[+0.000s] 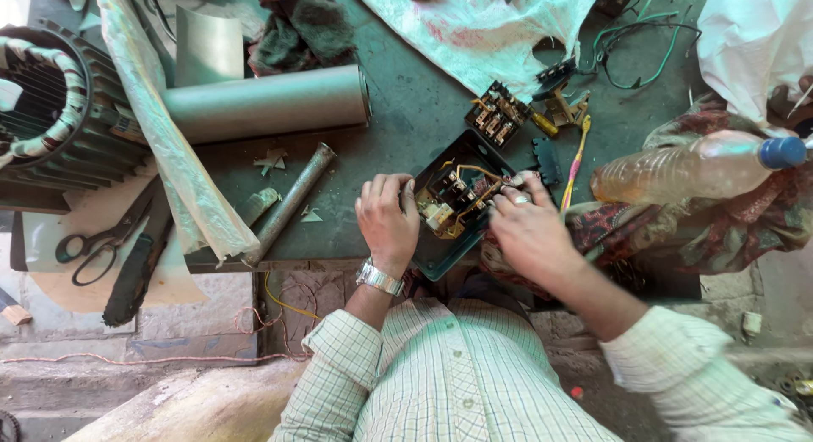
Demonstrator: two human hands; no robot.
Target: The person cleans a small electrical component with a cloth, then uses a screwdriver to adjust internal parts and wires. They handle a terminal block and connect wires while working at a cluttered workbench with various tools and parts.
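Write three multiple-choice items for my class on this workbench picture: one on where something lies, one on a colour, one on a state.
1. Where do the scissors lie?
A. Left of the hands, on a sheet of card
B. Inside the open box
C. On the plastic bottle

2. What colour is the cap of the plastic bottle?
A. Red
B. Blue
C. White

3. In what state is the dark green box?
A. Closed with a lid
B. Wrapped in cloth
C. Open, with wiring showing

Answers:
1 A, they rest on the pale card at the far left, beside a dark file.
2 B, the cap at the bottle's right end is blue.
3 C, the left hand steadies its edge while the right hand has its fingers among the exposed wires and parts.
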